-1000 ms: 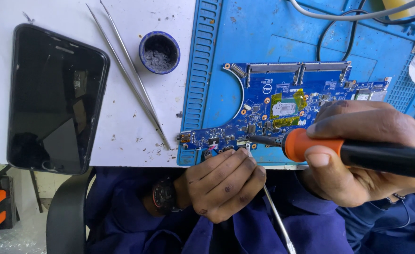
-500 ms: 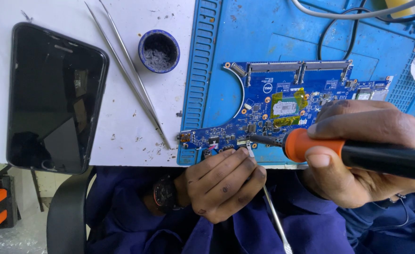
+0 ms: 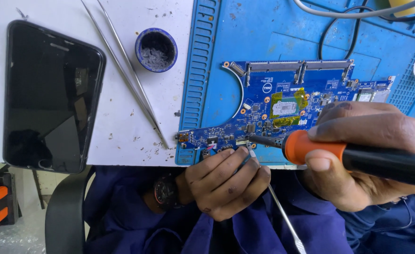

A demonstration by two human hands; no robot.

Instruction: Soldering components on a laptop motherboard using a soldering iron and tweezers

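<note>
Head view, item one: blue circuit board (image 3: 283, 106), lying flat on a blue work mat (image 3: 226, 56), its near edge just beyond the knuckles of both hands. Thin and rigid, judged light but fragile; best held by its bare edges and corners, never by the shiny central chip or the small parts studding its face. Long grey slots run along its far edge, and a curved cut-out opens on the side toward the left hand. Right hand (image 3: 372, 155) is wrapped closed around a soldering iron (image 3: 353, 157) (orange collar, black handle), the dark tip meeting the board's near edge. Left hand (image 3: 226, 181), fingers curled tight, pinches a slim metal tool (image 3: 283, 216) whose upper end sits at the same spot beside the iron's tip; a dark wristwatch shows on that wrist. Beyond the left hand, on the white table (image 3: 123, 122): long metal tweezers (image 3: 127, 77), a small round blue pot (image 3: 155, 49) of grey material, then, farther out, a black phone (image 3: 52, 96) with a dark screen. Grey and black cables (image 3: 339, 14) cross the mat beyond the right hand.
</note>
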